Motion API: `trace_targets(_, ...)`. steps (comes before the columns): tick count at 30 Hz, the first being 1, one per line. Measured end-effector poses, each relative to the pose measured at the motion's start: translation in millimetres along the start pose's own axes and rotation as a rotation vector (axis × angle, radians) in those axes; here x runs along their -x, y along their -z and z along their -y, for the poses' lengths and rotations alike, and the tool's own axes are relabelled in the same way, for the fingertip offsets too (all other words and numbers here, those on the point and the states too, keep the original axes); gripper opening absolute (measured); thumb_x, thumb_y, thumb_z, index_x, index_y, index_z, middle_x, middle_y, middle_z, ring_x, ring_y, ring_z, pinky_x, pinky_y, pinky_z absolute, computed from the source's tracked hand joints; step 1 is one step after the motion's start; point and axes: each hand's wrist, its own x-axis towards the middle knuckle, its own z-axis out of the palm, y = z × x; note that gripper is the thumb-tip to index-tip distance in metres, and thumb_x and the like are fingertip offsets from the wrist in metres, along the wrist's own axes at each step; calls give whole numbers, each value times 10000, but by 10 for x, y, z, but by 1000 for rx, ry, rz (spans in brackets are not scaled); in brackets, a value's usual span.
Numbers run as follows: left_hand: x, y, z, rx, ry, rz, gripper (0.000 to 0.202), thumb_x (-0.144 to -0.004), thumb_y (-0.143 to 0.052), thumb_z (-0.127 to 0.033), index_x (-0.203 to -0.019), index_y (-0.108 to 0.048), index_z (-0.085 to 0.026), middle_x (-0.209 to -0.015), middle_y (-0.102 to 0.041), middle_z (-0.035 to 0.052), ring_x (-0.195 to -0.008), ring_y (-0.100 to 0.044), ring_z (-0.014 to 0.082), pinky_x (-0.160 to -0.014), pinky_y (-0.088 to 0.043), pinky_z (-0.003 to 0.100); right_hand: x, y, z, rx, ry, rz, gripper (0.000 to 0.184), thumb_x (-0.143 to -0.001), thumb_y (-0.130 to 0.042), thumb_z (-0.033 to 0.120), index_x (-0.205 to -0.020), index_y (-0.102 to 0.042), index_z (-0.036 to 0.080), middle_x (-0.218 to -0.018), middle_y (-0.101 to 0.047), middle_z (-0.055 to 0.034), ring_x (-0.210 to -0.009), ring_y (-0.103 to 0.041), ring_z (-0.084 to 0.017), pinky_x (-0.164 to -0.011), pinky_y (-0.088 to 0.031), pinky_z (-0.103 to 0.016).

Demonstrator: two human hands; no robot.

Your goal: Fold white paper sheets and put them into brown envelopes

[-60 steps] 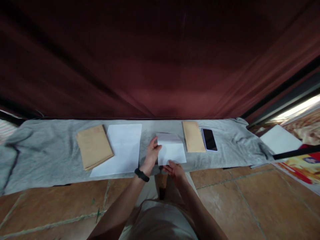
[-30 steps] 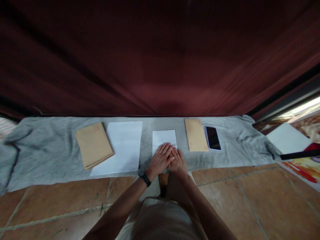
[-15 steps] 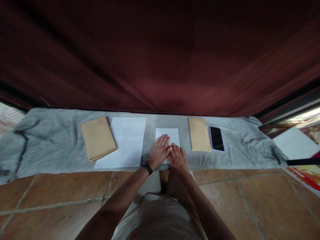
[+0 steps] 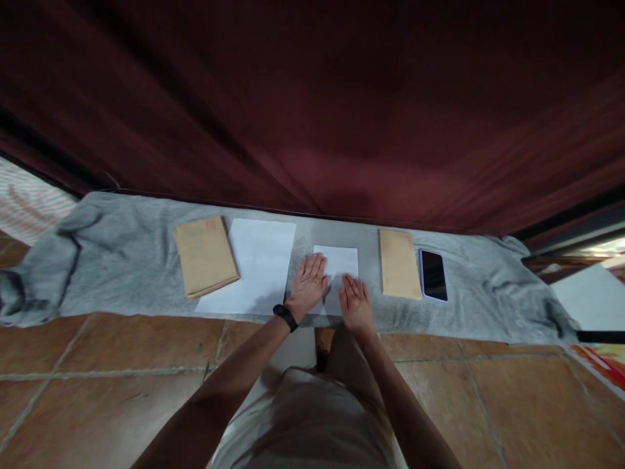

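Observation:
A folded white sheet of paper point(image 4: 339, 264) lies on a grey cloth point(image 4: 122, 254) spread over the floor. My left hand point(image 4: 308, 285), with a black wristband, lies flat and open on the sheet's left edge. Flat and open too, my right hand point(image 4: 355, 303) presses the sheet's near right part. A stack of white paper point(image 4: 254, 264) lies just left of my left hand. Beside it sits a stack of brown envelopes point(image 4: 205, 256). One brown envelope point(image 4: 399, 264) lies right of the folded sheet.
A black phone point(image 4: 433, 275) lies face up right of the single envelope. A dark red curtain point(image 4: 312, 111) hangs behind the cloth. Brown floor tiles point(image 4: 97, 365) run along the near side. Another white sheet point(image 4: 593, 296) lies at the far right.
Two seconds ago both hands held the sheet while folding it. They then pressed it flat together and have now slid apart, left hand to the left, right hand to the right.

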Motion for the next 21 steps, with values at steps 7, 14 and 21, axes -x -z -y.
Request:
trace_targets(7,-1,-32,-110,-130,-119,41,622,-928,-319,-110,-1547,-370,-89,-1613,-385,137,-1549,-214,215,-1288,-184,456,-519,-96,47,-24,135,50,510,-1080,-259,309,-1513,-457,127,-1565,-458,-134,-1479,-381,-209,-1227,-306,-453)
trace_targets(14,3,-50,-135,-288,-131,41,573,-937,-289,-102,-1477,-478,-69,-1555,-467,168,-1522,-284,237,-1281,-223,453,-603,-211,-79,192,137,16,492,-1087,-304,346,-1508,-476,160,-1597,-404,-143,-1483,-370,-263,-1216,-278,-492)
trace_targets(21,-1,-13,-158,-55,-120,46,639,-899,-274,-80,-1518,-431,-98,-1560,-445,195,-1530,-244,253,-1270,-222,527,-649,-206,-220,290,96,-31,502,-1079,-339,356,-1531,-439,161,-1598,-397,-159,-1458,-399,-292,-1185,-296,-510)
